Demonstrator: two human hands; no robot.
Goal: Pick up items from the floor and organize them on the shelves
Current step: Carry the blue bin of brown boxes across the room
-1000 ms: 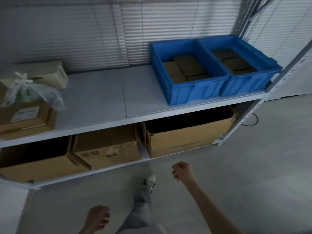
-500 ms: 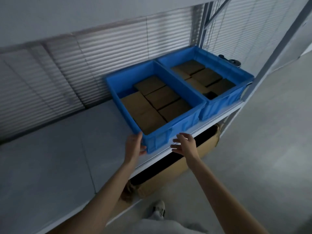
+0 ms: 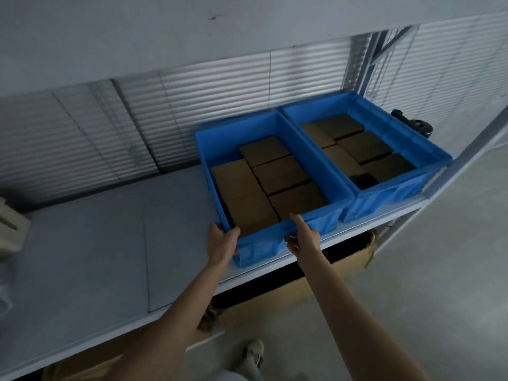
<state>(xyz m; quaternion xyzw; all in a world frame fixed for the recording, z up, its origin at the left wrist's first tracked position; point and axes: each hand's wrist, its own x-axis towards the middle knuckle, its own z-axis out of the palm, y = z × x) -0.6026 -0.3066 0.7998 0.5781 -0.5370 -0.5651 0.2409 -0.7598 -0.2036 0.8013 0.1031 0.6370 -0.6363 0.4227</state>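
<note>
Step in hand, as judged: positioning the near blue bin [image 3: 316, 171] on the shelf [image 3: 110, 243], not floor pickup.

Left hand [image 3: 221, 243]: fingers clamped on the bin's near-left corner, thumb hooked over the rim.
Right hand [image 3: 303, 237]: fingers apart and extended, laid against the near rim; not clamped.

Bin sits on the shelf, its near wall about at the shelf's front edge. Inside, just past the fingers: brown cardboard boxes [image 3: 277, 174], packed flat, with a gap at the far left.

Next move likely calls for the right fingers to close under the rim, then an even slide or lift with both hands; loaded bin probably heavy.

Obstacles: second blue bin [image 3: 428, 158] touches the held one on the side beyond the right fingers, so no travel that way. Left of the left fingers, bare shelf. Upper shelf board [image 3: 192, 37] limits lift. Below the wrists, an open carton [image 3: 343, 265].
</note>
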